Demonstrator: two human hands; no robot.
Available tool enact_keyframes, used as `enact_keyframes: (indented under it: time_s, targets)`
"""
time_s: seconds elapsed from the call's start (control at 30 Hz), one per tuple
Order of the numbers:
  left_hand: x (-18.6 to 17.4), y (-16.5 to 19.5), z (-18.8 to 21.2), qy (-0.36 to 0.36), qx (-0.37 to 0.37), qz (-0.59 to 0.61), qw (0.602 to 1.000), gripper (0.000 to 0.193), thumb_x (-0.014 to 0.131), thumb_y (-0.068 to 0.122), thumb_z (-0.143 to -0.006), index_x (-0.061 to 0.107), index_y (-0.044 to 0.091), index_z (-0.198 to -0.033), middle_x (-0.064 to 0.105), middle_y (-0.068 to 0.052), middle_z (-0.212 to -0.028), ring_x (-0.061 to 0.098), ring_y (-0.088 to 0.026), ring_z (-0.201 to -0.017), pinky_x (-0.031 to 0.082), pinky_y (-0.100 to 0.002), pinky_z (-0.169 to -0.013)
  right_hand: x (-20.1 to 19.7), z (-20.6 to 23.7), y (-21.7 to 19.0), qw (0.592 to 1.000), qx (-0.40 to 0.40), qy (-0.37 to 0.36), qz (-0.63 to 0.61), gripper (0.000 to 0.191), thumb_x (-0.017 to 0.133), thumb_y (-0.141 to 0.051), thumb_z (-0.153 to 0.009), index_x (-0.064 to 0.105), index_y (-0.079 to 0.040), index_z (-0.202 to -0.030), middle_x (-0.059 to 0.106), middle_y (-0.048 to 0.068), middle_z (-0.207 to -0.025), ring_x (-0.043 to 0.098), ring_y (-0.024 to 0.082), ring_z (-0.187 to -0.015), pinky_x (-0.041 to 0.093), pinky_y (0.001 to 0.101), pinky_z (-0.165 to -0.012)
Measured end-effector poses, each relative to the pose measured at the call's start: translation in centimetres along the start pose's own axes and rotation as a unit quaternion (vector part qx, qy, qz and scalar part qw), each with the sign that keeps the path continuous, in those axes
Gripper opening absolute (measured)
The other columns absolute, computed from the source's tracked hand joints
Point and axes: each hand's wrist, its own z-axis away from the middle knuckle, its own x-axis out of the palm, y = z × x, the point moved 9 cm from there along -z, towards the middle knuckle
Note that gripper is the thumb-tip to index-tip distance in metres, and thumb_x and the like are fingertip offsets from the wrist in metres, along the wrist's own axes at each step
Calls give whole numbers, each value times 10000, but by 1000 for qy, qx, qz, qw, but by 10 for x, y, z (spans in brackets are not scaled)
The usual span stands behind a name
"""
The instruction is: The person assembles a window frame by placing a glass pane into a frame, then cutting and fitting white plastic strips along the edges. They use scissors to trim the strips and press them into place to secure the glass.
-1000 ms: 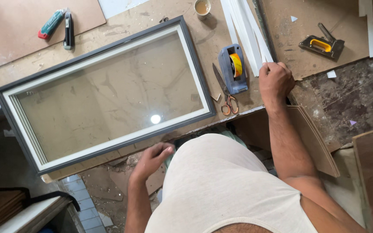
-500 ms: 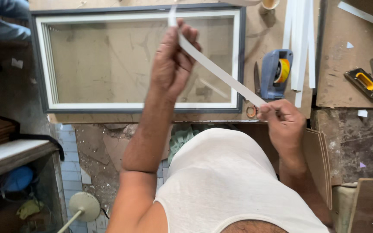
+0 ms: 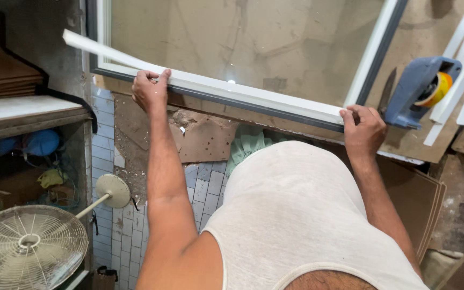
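My left hand (image 3: 150, 88) and right hand (image 3: 362, 129) each grip a white strip (image 3: 232, 92). It lies along the near edge of the glass frame (image 3: 369, 70). A tape dispenser (image 3: 420, 88) sits just right.

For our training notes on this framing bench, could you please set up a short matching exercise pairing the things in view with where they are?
Things:
1. white strip
2. tape dispenser
3. fan
4. left hand

Places:
A. low down at the left, below the shelf
B. on the bench at the right
C. gripping the strip, away from its right end
D. along the near edge of the glazed frame

Pairs: 1-D, 2-B, 3-A, 4-C
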Motion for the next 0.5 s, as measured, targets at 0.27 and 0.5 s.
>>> enact_keyframes:
  time_s: [0.27, 0.5]
  targets:
    - [-35, -46, -14, 18, -25, -30, 999, 1145, 949, 674, -543, 405, 180, -1421, 279, -198, -1563, 359, -376, -1374, 303, -624, -1096, 24, 29, 35, 998, 63, 5, 12, 472, 949, -177, -876, 610, -6, -1157, 613, 57, -1046, 609, 179, -925, 518, 369, -796]
    - [-50, -71, -50, -25, 112, -129, 985, 1214, 653, 905, -811, 243, 117, -1639, 99, -98, -1728, 159, -343, -1590, 190, -621, -1246, 48, 45, 78, 967, 205, -20, -148, 387, 865, -36, -927, 635, -11, -1236, 665, 17, -1011, 629, 94, -899, 537, 232, -767]
